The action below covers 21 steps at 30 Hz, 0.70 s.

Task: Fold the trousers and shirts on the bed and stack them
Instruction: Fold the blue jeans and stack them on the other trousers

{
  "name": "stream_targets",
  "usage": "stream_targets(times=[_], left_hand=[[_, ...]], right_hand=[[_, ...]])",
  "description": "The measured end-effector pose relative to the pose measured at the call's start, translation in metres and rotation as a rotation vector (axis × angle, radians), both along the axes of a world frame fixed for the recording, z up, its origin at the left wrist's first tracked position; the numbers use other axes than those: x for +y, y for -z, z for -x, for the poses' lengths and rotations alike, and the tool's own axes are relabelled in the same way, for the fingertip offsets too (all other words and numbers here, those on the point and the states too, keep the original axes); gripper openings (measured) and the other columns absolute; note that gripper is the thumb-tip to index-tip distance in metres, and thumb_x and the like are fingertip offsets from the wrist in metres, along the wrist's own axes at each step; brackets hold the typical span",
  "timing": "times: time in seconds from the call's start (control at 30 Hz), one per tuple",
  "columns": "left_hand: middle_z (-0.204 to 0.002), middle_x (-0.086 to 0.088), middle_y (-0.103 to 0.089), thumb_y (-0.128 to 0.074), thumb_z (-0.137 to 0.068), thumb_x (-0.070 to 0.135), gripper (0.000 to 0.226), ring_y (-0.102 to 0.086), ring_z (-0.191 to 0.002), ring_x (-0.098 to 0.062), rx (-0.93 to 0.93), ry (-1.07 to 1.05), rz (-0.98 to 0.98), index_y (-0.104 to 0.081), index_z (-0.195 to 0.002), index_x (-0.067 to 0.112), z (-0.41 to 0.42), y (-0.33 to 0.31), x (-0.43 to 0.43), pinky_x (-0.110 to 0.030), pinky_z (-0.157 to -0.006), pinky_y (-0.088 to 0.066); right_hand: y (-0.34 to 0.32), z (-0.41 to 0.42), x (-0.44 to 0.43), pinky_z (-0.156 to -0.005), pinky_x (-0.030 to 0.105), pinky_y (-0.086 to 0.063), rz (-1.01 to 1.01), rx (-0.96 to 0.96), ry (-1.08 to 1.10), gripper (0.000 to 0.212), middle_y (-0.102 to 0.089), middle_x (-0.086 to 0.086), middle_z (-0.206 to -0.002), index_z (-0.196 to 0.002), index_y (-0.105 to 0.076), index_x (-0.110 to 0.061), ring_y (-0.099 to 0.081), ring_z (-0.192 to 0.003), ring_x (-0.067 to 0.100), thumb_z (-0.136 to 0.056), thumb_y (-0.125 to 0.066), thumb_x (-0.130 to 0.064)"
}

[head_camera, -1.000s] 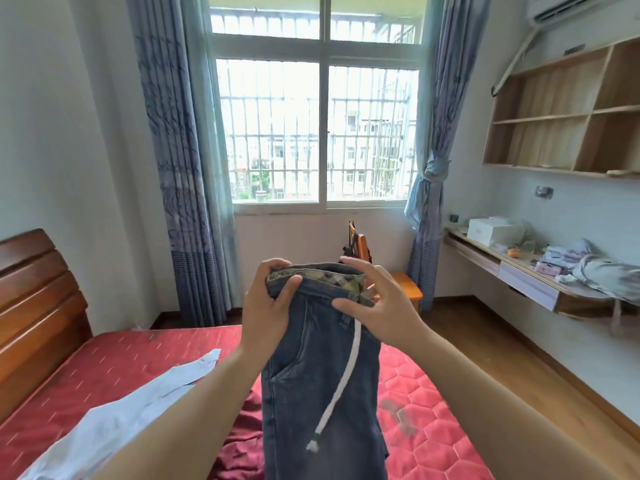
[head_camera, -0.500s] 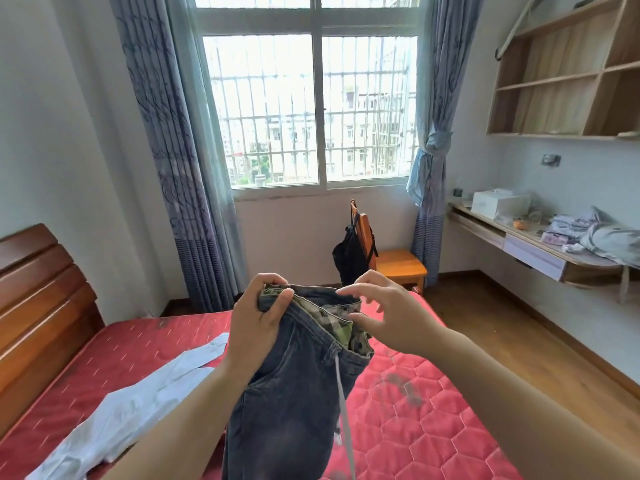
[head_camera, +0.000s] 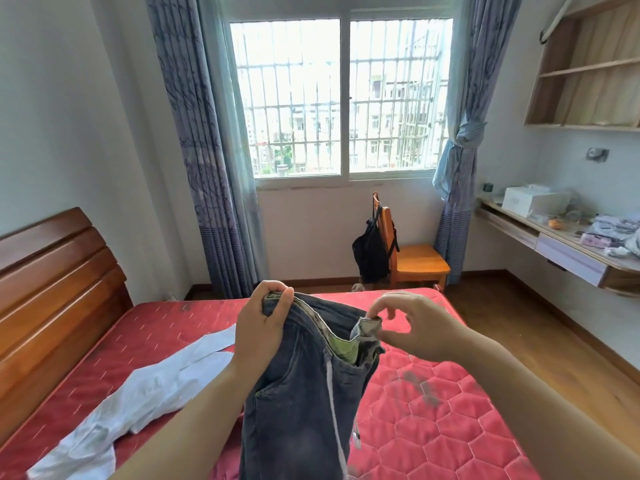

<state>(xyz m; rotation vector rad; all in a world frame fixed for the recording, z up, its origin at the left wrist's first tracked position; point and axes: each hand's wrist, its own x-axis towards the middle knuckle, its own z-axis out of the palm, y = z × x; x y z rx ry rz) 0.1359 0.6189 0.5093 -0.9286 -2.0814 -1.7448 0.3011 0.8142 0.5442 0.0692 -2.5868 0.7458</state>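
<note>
**Bed** point(head_camera: 433, 427), one: the red mattress is spreading beneath both hands. Its far edge is running just behind the fingertips, and its right edge is giving way to open floor point(head_camera: 554, 341) right of the right hand.
**Headboard** point(head_camera: 52, 289), one: standing far left of the left fingers.
**Jeans** point(head_camera: 301, 403), one pair: hanging from both hands above the mattress, with one white drawstring point(head_camera: 332, 393) dangling below the fingers.
**Shirt** point(head_camera: 138, 393), one, white: lying crumpled on the mattress, left of and below the left hand, apart from it.
**Left hand** point(head_camera: 259, 327): fingers and thumb are clamping the waistband's left end.
**Right hand** point(head_camera: 412, 327): thumb and forefinger are pinching the right end, the other fingers curling loose.
**Beyond the fingertips:** one chair point(head_camera: 415, 261) is carrying one backpack point(head_camera: 370, 251). One cluttered desk point(head_camera: 568, 254) is standing far right.
</note>
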Motion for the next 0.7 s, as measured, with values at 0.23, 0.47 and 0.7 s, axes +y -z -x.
stream_targets(times=[0.23, 0.47, 0.7], left_hand=[[-0.082, 0.008, -0.065, -0.06, -0.089, 0.023, 0.003, -0.061, -0.078, -0.006, -0.009, -0.02, 0.01, -0.06, -0.088, 0.021, 0.005, 0.004, 0.006, 0.002, -0.064, -0.038], [-0.08, 0.011, -0.064, -0.058, -0.088, 0.033, 0.009, -0.06, -0.075, -0.002, -0.013, -0.049, 0.02, -0.059, -0.086, 0.024, 0.002, 0.005, 0.009, 0.0, -0.062, -0.038], [-0.078, 0.011, -0.062, -0.057, -0.089, 0.033, 0.008, -0.058, -0.072, 0.002, -0.036, -0.044, -0.06, -0.058, -0.087, 0.025, -0.002, -0.005, 0.017, 0.0, -0.06, -0.038]], right_hand=[[0.005, -0.004, -0.003, -0.069, 0.012, -0.039, -0.05, -0.167, -0.021, 0.014, -0.063, -0.012, -0.089, -0.092, -0.073, -0.021, -0.051, -0.081, 0.0, -0.082, -0.069, -0.03], [0.027, -0.009, 0.012, -0.071, 0.015, -0.04, 0.169, 0.023, 0.138, 0.021, -0.063, -0.009, -0.089, -0.073, -0.065, -0.018, -0.056, -0.086, 0.011, -0.076, -0.073, -0.037], [0.059, 0.019, -0.026, -0.091, 0.022, -0.047, 0.626, 0.292, 0.223, 0.042, -0.055, -0.008, -0.121, -0.113, -0.053, -0.031, -0.054, -0.108, 0.002, -0.079, -0.072, -0.016]])
